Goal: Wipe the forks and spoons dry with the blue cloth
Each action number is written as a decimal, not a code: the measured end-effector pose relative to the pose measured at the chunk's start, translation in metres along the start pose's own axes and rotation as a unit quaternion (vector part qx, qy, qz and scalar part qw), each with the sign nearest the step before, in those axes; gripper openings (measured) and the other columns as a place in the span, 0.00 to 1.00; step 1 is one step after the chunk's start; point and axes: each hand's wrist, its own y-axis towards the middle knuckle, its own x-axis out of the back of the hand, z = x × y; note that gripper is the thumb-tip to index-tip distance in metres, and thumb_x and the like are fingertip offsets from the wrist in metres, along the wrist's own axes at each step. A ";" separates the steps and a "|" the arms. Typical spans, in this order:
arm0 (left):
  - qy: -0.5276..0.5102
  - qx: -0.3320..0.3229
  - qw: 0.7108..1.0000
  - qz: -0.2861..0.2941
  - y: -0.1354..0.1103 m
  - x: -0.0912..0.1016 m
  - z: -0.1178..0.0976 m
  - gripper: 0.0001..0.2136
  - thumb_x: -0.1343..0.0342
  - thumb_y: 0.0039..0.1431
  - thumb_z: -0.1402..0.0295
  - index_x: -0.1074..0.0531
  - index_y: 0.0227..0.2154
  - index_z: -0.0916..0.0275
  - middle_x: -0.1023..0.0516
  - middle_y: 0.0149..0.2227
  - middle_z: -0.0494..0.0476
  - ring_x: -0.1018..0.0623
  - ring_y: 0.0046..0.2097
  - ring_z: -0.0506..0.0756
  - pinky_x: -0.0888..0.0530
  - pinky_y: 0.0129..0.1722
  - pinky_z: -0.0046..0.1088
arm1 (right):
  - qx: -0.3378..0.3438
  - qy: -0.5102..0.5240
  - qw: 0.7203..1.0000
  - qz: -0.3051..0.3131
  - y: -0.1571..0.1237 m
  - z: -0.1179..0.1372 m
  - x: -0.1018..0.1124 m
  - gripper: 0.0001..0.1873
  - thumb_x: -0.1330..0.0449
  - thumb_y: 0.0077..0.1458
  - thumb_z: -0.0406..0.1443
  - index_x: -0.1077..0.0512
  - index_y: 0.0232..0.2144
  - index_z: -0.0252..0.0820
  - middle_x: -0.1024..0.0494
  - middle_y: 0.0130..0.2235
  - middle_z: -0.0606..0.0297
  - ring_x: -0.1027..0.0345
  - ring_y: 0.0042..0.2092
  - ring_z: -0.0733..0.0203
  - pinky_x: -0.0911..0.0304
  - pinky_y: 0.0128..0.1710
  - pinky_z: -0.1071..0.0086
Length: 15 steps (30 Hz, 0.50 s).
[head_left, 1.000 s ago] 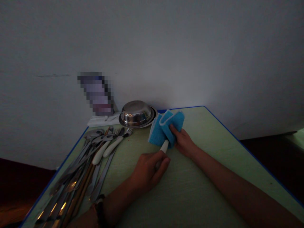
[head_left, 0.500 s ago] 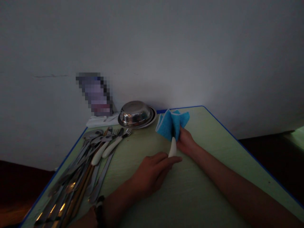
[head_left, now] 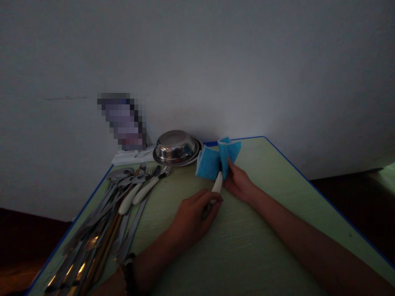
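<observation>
My left hand [head_left: 196, 211] is closed around the white handle of a utensil [head_left: 217, 183], which tilts up and away from me. The utensil's far end is hidden inside a folded blue cloth [head_left: 210, 163], so I cannot tell its kind. In my right hand [head_left: 240, 181] the cloth is pinched around that end, thumb and fingers pressed on its folds. Both hands are above the middle of the table, close together. To the left of my left hand lie white-handled forks [head_left: 146, 191] at the edge of a cutlery pile.
Spoons, forks and chopsticks lie in a long pile [head_left: 101, 222] along the left of the green table [head_left: 277, 197]. An upturned metal bowl [head_left: 175, 146] rests on a plate by the wall. Left of it, a blurred-out phone-like object [head_left: 123, 123] leans above a white strip [head_left: 129, 157].
Both hands have shifted slightly left with the utensil and the cloth. The left fingers have curled further round the handle, and the cloth's folds have changed shape.
</observation>
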 end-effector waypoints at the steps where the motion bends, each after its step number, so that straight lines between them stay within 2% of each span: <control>1: -0.018 0.007 1.000 -0.013 0.000 -0.001 0.000 0.06 0.53 0.60 0.70 0.32 0.38 0.60 0.31 0.32 0.52 0.30 0.31 0.50 0.33 0.34 0.27 | -0.005 0.012 1.000 0.000 0.001 0.001 0.000 0.12 0.47 0.55 0.42 0.30 0.24 0.43 0.25 0.23 0.72 0.34 0.23 0.67 0.32 0.33 0.69; 4: -0.134 0.050 0.986 -0.084 0.001 -0.001 0.001 0.12 0.51 0.57 0.73 0.37 0.45 0.57 0.35 0.32 0.50 0.32 0.32 0.49 0.34 0.33 0.26 | 0.010 0.057 0.998 -0.024 0.003 0.004 0.002 0.16 0.53 0.58 0.41 0.31 0.25 0.45 0.24 0.24 0.72 0.32 0.25 0.66 0.32 0.34 0.67; 6: -0.252 0.084 0.954 -0.138 0.003 0.000 0.003 0.18 0.49 0.53 0.75 0.40 0.47 0.57 0.39 0.32 0.49 0.34 0.32 0.48 0.34 0.30 0.23 | 0.035 0.083 0.994 -0.061 0.006 0.004 0.004 0.16 0.53 0.59 0.39 0.32 0.24 0.45 0.25 0.24 0.72 0.32 0.26 0.66 0.32 0.35 0.67; 9: -0.379 0.111 0.899 -0.187 0.007 0.003 0.010 0.19 0.47 0.45 0.79 0.36 0.42 0.59 0.44 0.30 0.47 0.37 0.29 0.47 0.38 0.25 0.20 | 0.057 0.079 0.992 -0.086 0.008 0.003 0.007 0.12 0.50 0.57 0.37 0.32 0.23 0.45 0.26 0.23 0.73 0.32 0.26 0.67 0.31 0.37 0.66; 13: -0.460 0.169 0.843 -0.223 0.010 0.004 0.016 0.18 0.47 0.37 0.83 0.34 0.34 0.60 0.42 0.27 0.46 0.39 0.27 0.46 0.40 0.23 0.19 | 0.081 0.063 0.992 -0.073 0.009 0.000 0.006 0.07 0.47 0.54 0.35 0.31 0.27 0.44 0.25 0.27 0.72 0.32 0.28 0.66 0.31 0.39 0.64; 15: -0.510 0.203 0.804 -0.230 0.011 0.004 0.015 0.18 0.49 0.35 0.84 0.34 0.32 0.61 0.42 0.27 0.45 0.39 0.26 0.45 0.41 0.22 0.18 | 0.083 0.059 0.992 -0.072 0.008 -0.001 0.005 0.06 0.47 0.54 0.35 0.31 0.28 0.44 0.25 0.27 0.72 0.32 0.28 0.65 0.31 0.39 0.65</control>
